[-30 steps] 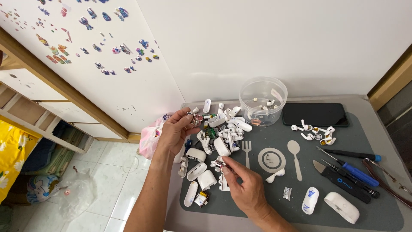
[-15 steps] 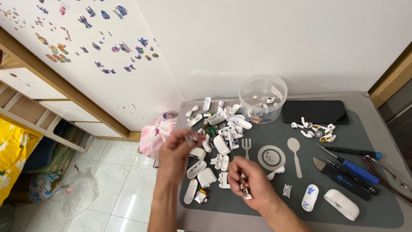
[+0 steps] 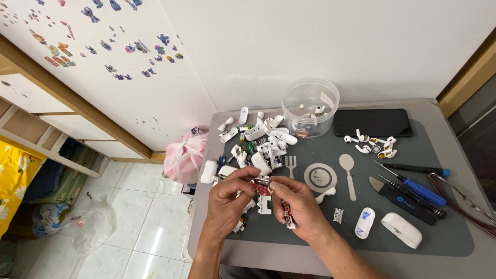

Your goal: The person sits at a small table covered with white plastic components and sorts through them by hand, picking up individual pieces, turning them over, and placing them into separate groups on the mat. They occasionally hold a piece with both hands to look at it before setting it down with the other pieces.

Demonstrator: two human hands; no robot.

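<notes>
A small red circuit board (image 3: 262, 186) is pinched between the fingertips of both hands above the near left part of a grey work mat (image 3: 444, 227). The left hand (image 3: 229, 199) is closed on the board's left end with thumb and forefinger, and the right hand (image 3: 299, 204) is closed on its right end. A thin striped tool (image 3: 288, 215) is also gripped in the right hand, tucked under the palm with its tip pointing toward the near edge.

Just beyond the hands, a heap of white plastic earbud-case parts (image 3: 261, 142) is spread over the far left of the mat. A clear round tub (image 3: 310, 106) holding a few small pieces is set at the far edge, with a black phone (image 3: 373, 122) lying flat to its right. A smaller cluster of white earbud pieces (image 3: 373, 144) is seen near the phone. To the right, screwdrivers with blue and black handles (image 3: 413, 183) are laid side by side, and two white case shells (image 3: 385, 227) are placed near the right hand. A pink plastic bag (image 3: 185, 155) is seen hanging at the table's left edge.
</notes>
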